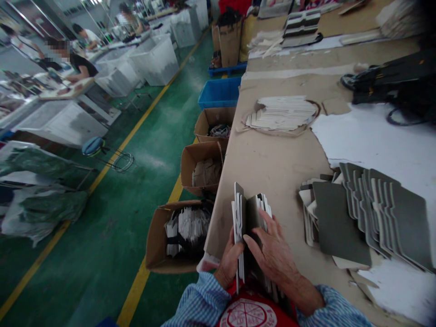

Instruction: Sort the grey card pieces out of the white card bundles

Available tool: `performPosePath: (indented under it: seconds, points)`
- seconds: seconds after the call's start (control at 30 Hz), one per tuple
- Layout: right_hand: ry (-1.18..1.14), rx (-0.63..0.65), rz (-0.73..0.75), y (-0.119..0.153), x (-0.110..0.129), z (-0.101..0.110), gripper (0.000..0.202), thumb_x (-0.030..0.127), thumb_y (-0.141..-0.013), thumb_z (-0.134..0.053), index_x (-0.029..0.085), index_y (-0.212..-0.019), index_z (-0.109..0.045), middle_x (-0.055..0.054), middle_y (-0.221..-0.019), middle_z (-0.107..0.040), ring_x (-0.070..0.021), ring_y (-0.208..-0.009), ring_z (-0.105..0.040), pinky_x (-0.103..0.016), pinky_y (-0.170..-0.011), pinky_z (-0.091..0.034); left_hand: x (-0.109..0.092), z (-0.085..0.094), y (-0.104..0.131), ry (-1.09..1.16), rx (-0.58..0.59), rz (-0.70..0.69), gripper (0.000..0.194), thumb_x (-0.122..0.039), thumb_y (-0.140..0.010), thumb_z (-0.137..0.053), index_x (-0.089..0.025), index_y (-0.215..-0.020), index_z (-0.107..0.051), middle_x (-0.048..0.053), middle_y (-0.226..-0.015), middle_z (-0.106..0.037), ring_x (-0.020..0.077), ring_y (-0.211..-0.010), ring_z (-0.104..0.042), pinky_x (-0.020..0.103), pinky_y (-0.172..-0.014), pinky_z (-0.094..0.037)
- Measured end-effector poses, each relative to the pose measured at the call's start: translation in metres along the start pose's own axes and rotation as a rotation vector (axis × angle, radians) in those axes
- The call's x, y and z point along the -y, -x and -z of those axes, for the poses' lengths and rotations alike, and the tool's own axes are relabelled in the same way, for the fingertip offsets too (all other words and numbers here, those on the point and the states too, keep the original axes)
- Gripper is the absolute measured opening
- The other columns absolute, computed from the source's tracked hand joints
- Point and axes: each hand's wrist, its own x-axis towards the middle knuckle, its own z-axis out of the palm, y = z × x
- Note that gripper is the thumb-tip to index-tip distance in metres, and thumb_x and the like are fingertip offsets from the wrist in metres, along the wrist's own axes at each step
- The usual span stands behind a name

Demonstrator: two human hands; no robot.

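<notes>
Thin, flat dark-grey and white panels (pixel 240 209) stand on edge between the person's two hands, at the near left edge of a brown-covered counter (pixel 282 159); whether their lower edges rest on it cannot be told. They part into two groups with a gap between, a dark face showing on the right group. The left hand (pixel 231 256) has its grip closed narrowly around the left group, its thumb against the panels. The right hand (pixel 272 245) holds the right group, its grip over the top, fingers across the pale edges and thumb by the dark face.

On the counter's right side lies a fanned pile of similar dark-grey panels (pixel 405 209). Farther along the counter, a stack of whitish panels (pixel 282 111) lies in a ring of brown paper. Beside the counter's left edge, on the green floor (pixel 146 172), an open brown cardboard box (pixel 155 236) holds more pale pieces.
</notes>
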Motion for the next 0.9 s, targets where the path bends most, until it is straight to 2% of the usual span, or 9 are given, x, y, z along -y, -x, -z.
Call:
performPosePath:
  seconds: [0.1, 0.2, 0.27, 0.37, 0.5, 0.63, 0.77, 0.83, 0.9]
  points:
    - [-0.013, 0.02, -0.034, -0.001, 0.002, -0.003, 0.038, 0.043, -0.104, -0.05, 0.015, -0.087, -0.069, -0.025, -0.162, -0.035, -0.0411, -0.155, -0.03, -0.069, -0.123, -0.034, -0.005, -0.001, 0.0, -0.06, 0.025, -0.022, 0.031, -0.041, -0.086, -0.069, -0.021, -0.107, -0.079, 0.011, -0.13, -0.071, 0.0349, -0.133, -0.056, 0.046, -0.128, -0.033]
    - [-0.014, 0.027, -0.044, 0.0, 0.002, -0.007, 0.037, 0.045, -0.103, -0.052, 0.016, -0.086, -0.069, -0.022, -0.163, -0.034, -0.0401, -0.154, -0.031, -0.067, -0.125, -0.033, -0.004, -0.001, -0.001, -0.016, 0.035, 0.02, 0.048, -0.036, -0.088, -0.068, -0.019, -0.133, -0.068, 0.012, -0.138, -0.069, 0.0326, -0.136, -0.057, 0.045, -0.132, -0.027]
    - [-0.016, 0.026, -0.061, 0.0, 0.002, -0.008, 0.036, 0.044, -0.102, -0.053, 0.016, -0.087, -0.069, -0.02, -0.164, -0.034, -0.0402, -0.154, -0.029, -0.066, -0.125, -0.033, -0.001, 0.0, -0.002, 0.03, 0.036, 0.044, 0.06, -0.033, -0.091, -0.064, -0.018, -0.148, -0.055, 0.012, -0.143, -0.066, 0.0311, -0.136, -0.058, 0.044, -0.13, -0.03]
    - [-0.024, 0.026, -0.063, 0.0, 0.002, -0.008, 0.034, 0.042, -0.102, -0.054, 0.016, -0.086, -0.069, -0.019, -0.165, -0.033, -0.0404, -0.154, -0.027, -0.066, -0.125, -0.033, 0.005, 0.001, -0.004, 0.046, 0.042, 0.043, 0.068, -0.03, -0.092, -0.062, -0.017, -0.157, -0.044, 0.013, -0.15, -0.062, 0.0306, -0.137, -0.057, 0.042, -0.125, -0.04]
    - [-0.014, 0.007, -0.008, -0.002, 0.002, -0.008, 0.032, 0.039, -0.103, -0.052, 0.017, -0.084, -0.067, -0.021, -0.162, -0.036, -0.0366, -0.153, -0.032, -0.067, -0.126, -0.032, 0.009, 0.004, -0.003, 0.06, 0.028, 0.072, 0.072, -0.028, -0.091, -0.063, -0.015, -0.158, -0.041, 0.014, -0.149, -0.062, 0.0306, -0.139, -0.056, 0.04, -0.122, -0.043]
    - [-0.016, 0.005, -0.001, -0.002, -0.001, -0.008, 0.029, 0.037, -0.102, -0.053, 0.017, -0.085, -0.066, -0.021, -0.162, -0.036, -0.038, -0.152, -0.033, -0.068, -0.124, -0.035, 0.006, 0.004, -0.001, 0.088, 0.012, 0.102, 0.071, -0.027, -0.088, -0.066, -0.018, -0.156, -0.046, 0.012, -0.144, -0.066, 0.0302, -0.134, -0.06, 0.039, -0.116, -0.048]
    - [-0.036, -0.028, 0.039, 0.003, -0.008, -0.01, 0.026, 0.035, -0.102, -0.052, 0.014, -0.106, -0.068, -0.022, -0.159, -0.039, -0.0384, -0.15, -0.037, -0.069, -0.121, -0.039, 0.002, 0.005, 0.001, 0.116, 0.02, 0.111, 0.068, -0.028, -0.087, -0.067, -0.018, -0.152, -0.05, 0.011, -0.144, -0.067, 0.0308, -0.132, -0.062, 0.039, -0.11, -0.052]
    - [-0.072, -0.075, 0.017, 0.006, -0.012, -0.011, 0.034, 0.03, -0.102, -0.05, 0.012, -0.128, -0.063, -0.023, -0.158, -0.039, -0.0366, -0.148, -0.04, -0.066, -0.118, -0.044, 0.004, 0.006, 0.001, 0.141, 0.013, 0.117, 0.071, -0.029, -0.085, -0.069, -0.018, -0.152, -0.049, 0.011, -0.144, -0.067, 0.0315, -0.132, -0.061, 0.04, -0.113, -0.051]
    - [-0.097, -0.115, -0.017, 0.009, -0.013, -0.012, 0.041, 0.02, -0.1, -0.044, 0.013, -0.138, -0.059, -0.021, -0.16, -0.037, -0.0358, -0.15, -0.038, -0.066, -0.116, -0.047, 0.007, 0.007, 0.001, 0.175, 0.009, 0.134, 0.078, -0.03, -0.082, -0.072, -0.019, -0.154, -0.046, 0.011, -0.145, -0.067, 0.033, -0.134, -0.061, 0.044, -0.116, -0.049]
